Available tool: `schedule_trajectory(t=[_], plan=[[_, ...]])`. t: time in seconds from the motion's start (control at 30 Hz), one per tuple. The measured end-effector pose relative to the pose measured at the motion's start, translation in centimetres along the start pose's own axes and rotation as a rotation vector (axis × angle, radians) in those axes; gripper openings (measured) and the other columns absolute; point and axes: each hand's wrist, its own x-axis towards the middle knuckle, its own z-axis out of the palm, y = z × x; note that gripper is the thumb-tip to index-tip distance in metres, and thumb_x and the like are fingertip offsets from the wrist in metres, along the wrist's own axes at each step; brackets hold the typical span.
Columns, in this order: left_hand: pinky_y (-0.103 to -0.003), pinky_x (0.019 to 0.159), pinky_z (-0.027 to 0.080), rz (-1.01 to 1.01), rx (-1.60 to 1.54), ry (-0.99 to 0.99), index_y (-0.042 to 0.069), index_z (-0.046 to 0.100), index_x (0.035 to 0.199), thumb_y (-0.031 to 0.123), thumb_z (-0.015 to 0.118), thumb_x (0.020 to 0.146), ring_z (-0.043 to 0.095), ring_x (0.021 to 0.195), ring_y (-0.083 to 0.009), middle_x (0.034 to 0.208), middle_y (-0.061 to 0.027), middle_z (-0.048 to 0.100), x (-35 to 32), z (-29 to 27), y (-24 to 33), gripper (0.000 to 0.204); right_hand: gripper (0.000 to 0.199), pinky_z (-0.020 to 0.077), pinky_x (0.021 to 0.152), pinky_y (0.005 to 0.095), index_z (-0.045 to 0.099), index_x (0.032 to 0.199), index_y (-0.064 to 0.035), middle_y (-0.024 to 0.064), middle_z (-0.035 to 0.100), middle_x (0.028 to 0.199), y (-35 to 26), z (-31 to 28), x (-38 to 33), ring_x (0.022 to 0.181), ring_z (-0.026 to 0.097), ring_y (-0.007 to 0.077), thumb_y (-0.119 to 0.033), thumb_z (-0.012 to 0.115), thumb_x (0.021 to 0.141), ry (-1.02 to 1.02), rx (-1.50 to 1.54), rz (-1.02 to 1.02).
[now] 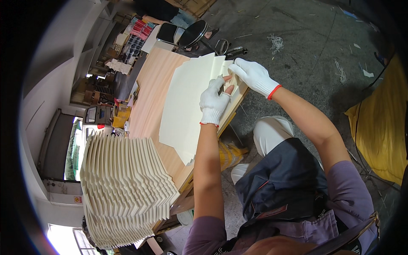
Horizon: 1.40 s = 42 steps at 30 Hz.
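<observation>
Cream paper sheets (187,102) sit fanned on the wooden table (155,80). Left hand (213,103) and right hand (254,75), both in white gloves, are pinching the far corner together, so looks like mid-fold. Next bit probably needs the edges lined up before pressing a crease. Finished stack (125,187) is nearby.

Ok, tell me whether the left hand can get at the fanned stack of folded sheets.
Probably yes: the left hand rests on the flat cream sheets, and nothing stands between it and the fanned stack.
</observation>
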Motion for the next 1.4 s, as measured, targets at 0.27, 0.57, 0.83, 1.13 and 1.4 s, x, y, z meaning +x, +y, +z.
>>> schedule_trajectory(t=[0.27, 0.57, 0.83, 1.13, 1.4], plan=[[-0.036, 0.080, 0.053, 0.002, -0.108, 0.087, 0.028, 0.071, 0.125, 0.027, 0.068, 0.095, 0.070, 0.089, -0.0283, 0.101, -0.0080, 0.069, -0.1, 0.2, 0.4, 0.030, 0.041, 0.0490, 0.075, 0.0490, 0.060, 0.102, -0.0100, 0.0198, 0.067, 0.089, 0.0, -0.1, 0.1, 0.087, 0.066, 0.0397, -0.049, 0.045, 0.104, -0.020, 0.004, 0.021], [-0.037, 0.078, 0.054, 0.067, 0.043, 0.037, 0.028, 0.071, 0.121, 0.027, 0.069, 0.094, 0.070, 0.086, -0.0292, 0.099, -0.0063, 0.067, 0.1, 0.4, -0.2, 0.028, 0.041, 0.0485, 0.074, 0.0486, 0.058, 0.101, -0.0094, 0.0194, 0.066, 0.085, 0.3, 0.2, 0.1, 0.084, 0.066, 0.0394, -0.048, 0.046, 0.104, -0.005, 0.009, 0.023], [-0.041, 0.077, 0.057, 0.126, 0.158, 0.094, 0.031, 0.069, 0.127, 0.021, 0.072, 0.086, 0.070, 0.088, -0.0293, 0.105, -0.0075, 0.068, -0.4, 0.8, 0.4, 0.043, 0.048, 0.0503, 0.077, 0.0469, 0.061, 0.102, -0.0090, 0.0190, 0.068, 0.091, -0.1, -1.1, -0.1, 0.087, 0.067, 0.0380, -0.055, 0.047, 0.102, -0.015, -0.043, 0.055], [-0.035, 0.085, 0.057, 0.221, -0.028, 0.447, 0.011, 0.069, 0.128, 0.011, 0.068, 0.089, 0.074, 0.092, -0.0282, 0.110, -0.0129, 0.075, -2.9, 0.7, 0.9, 0.039, 0.045, 0.0537, 0.092, 0.0325, 0.061, 0.131, -0.0065, 0.0071, 0.065, 0.122, -5.6, 1.8, -2.8, 0.105, 0.063, 0.0191, -0.039, 0.064, 0.100, -0.235, 1.430, 0.630], [-0.037, 0.092, 0.054, -0.297, -0.827, 0.324, 0.003, 0.063, 0.125, 0.007, 0.057, 0.100, 0.069, 0.109, -0.0282, 0.125, -0.0162, 0.070, -19.9, 0.5, -2.5, 0.026, 0.043, 0.0590, 0.096, 0.0493, 0.042, 0.144, 0.0003, 0.0217, 0.057, 0.138, -9.5, 8.4, -4.1, 0.122, 0.062, 0.0361, -0.021, 0.048, 0.107, -0.394, 1.395, 0.757]])
